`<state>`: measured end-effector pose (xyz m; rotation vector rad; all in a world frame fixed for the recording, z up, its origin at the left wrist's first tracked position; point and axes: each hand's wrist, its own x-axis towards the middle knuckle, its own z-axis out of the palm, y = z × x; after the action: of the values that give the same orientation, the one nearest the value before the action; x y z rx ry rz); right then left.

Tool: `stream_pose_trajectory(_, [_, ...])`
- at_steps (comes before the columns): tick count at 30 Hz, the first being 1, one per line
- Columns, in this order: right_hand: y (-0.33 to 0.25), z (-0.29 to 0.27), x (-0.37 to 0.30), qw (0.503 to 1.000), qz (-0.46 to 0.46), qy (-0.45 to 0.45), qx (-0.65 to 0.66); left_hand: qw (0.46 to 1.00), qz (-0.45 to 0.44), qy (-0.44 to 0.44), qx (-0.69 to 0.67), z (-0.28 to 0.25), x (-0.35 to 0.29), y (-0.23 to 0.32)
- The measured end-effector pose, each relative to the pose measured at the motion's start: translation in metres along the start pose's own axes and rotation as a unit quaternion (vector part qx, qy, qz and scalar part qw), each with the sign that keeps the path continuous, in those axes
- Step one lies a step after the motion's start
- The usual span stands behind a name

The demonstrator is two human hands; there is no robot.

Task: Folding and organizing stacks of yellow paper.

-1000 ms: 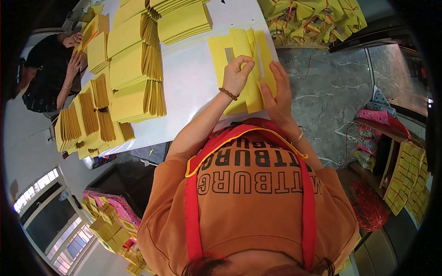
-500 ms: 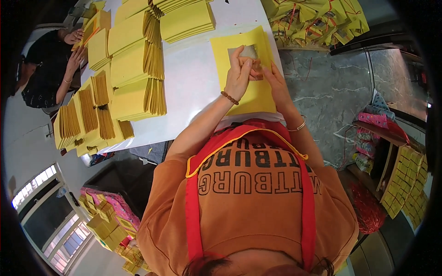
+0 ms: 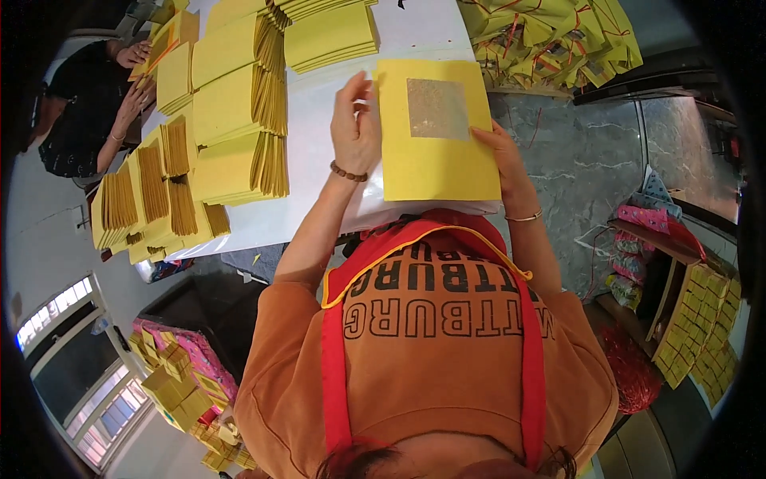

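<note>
Yellow paper sheets lie in front of me at the table's right edge, their borders nearly lined up. On the top sheet sits a flat silvery-gold foil square. My right hand grips the right side of the sheets, thumb on top near the foil and the other fingers mostly hidden behind the edge. Close against the left edge, my left hand is raised with its fingers loosely bent and apart, holding nothing that I can see.
Folded yellow paper stacks fill the white table's left part. Another person handles yellow paper at far left. Yellow bundles with red strings lie beyond the right corner, above a grey marbled floor.
My left hand has moved left off the foil, uncovering the square. My right hand has shifted to the right edge of the sheets, which now lie straighter and slightly farther right.
</note>
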<state>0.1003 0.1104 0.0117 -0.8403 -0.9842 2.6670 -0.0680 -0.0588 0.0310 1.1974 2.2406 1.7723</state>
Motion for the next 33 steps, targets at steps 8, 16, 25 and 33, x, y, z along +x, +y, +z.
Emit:
stream_pose_trajectory(8, [0.004, 0.011, -0.009, 0.999, -0.002, -0.012, 0.044, 0.984, -0.161, -0.038, -0.069, 0.018, -0.026, -0.009])
stream_pose_trajectory(16, [-0.003, 0.010, -0.019, 1.000, 0.003, -0.001, -0.015, 0.973, 0.153, 0.071, 0.159, 0.010, -0.028, -0.013])
stream_pose_trajectory(25, [-0.012, 0.006, -0.036, 0.996, -0.010, -0.032, 0.079, 0.943, 0.224, -0.193, 0.150, 0.006, -0.042, -0.005])
stream_pose_trajectory(33, [-0.009, -0.008, -0.043, 0.824, -0.270, -0.006, -0.498, 0.965, 0.176, -0.161, 0.111, 0.008, -0.050, -0.011])
